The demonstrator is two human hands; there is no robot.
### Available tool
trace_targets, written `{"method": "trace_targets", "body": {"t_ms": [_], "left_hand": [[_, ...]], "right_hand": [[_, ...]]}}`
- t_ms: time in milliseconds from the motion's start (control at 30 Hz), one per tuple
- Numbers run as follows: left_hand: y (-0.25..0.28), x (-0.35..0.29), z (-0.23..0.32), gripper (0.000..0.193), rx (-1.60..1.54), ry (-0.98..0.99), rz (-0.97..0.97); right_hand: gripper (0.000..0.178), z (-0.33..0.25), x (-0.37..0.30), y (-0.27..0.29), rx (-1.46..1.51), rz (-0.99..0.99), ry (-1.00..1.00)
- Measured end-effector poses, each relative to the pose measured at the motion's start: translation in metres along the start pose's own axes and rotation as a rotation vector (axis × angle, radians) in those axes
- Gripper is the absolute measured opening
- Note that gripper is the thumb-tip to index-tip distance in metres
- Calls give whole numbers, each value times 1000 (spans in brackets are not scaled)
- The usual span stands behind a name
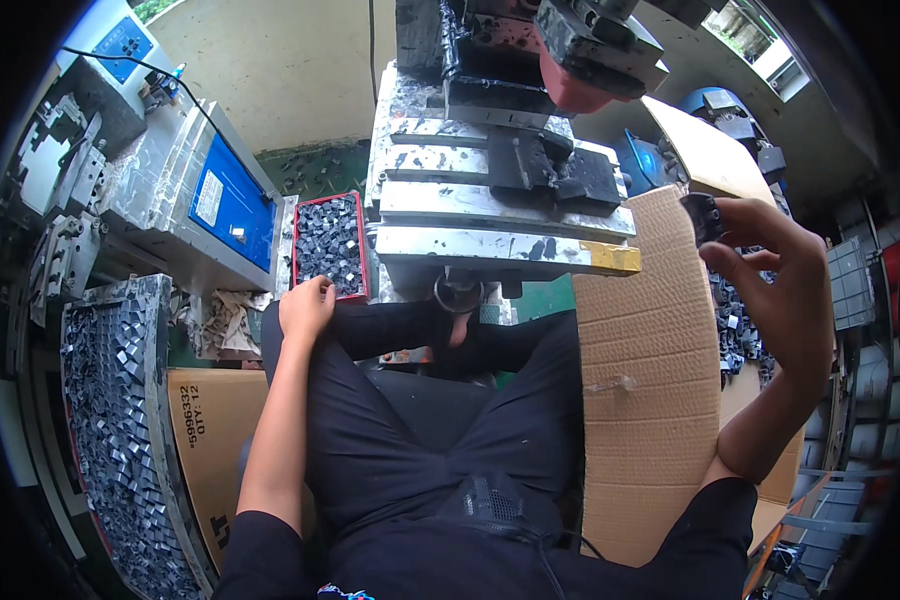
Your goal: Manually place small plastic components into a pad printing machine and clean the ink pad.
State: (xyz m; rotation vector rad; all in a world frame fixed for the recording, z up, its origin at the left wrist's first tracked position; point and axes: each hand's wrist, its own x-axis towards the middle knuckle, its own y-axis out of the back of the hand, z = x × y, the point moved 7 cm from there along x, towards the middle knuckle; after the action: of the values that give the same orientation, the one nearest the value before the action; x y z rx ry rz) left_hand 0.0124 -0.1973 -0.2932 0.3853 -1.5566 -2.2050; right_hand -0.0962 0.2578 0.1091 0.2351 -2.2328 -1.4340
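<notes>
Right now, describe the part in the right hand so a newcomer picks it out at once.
Find the big brown cardboard flap beside the person's right thigh. Just right of its far end, the right hand pinches a small black part. Being held up sets it apart from the loose dark parts heaped on the flap's other side.

Workshop: heavy machine (470, 203), red parts bin (361, 245)

Right hand (788, 280): you pinch a dark part (703, 217) by the cardboard flap (650, 400).
Left hand (306, 308): you rest it on your knee (360, 328) near the red bin (363, 240).
Machine (595, 45): slotted table (470, 202) before you.
</notes>
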Motion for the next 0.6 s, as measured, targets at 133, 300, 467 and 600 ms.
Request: {"method": "trace_targets", "body": {"t_ms": [133,300,467,600], "left_hand": [[10,-20,22,24,-391,52,-69],[49,-90,165,31,-1037,-170,-748],[157,-128,249,44,-1461,-423,-817],[184,-134,265,47,-1628,-531,-784]], "right_hand": [[43,-58,-26,-19,231,-178,348],[52,-75,-32,-38,272,-158,585],[54,-94,-38,-54,256,-59,836],[35,-100,-47,-55,264,68,969]]}}
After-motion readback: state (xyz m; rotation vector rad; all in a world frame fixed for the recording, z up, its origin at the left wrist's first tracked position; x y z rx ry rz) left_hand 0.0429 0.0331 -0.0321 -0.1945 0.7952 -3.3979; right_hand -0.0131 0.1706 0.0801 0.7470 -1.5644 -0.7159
